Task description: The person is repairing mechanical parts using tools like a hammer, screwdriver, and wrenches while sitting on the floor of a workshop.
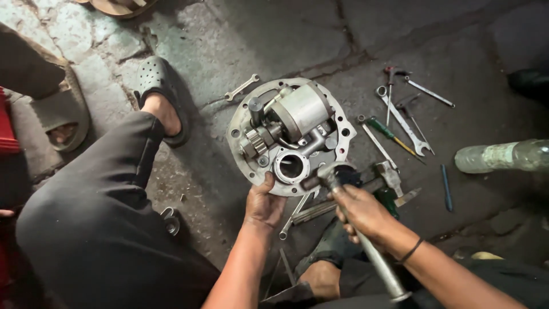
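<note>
Cracked, oil-dark concrete floor; left hand grips round pump housing plate rim; right hand clenched around hammer; wrenches scattered nearby.

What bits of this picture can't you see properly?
- Head view: the hammer head is blurred near the round metal housing, so contact cannot be told.
- The right hand covers the middle of the handle.
- The left hand hides the housing's near rim.
- The plastic bottle is cut off by the right edge.
- The tools on the floor are too small to name fully.
</note>
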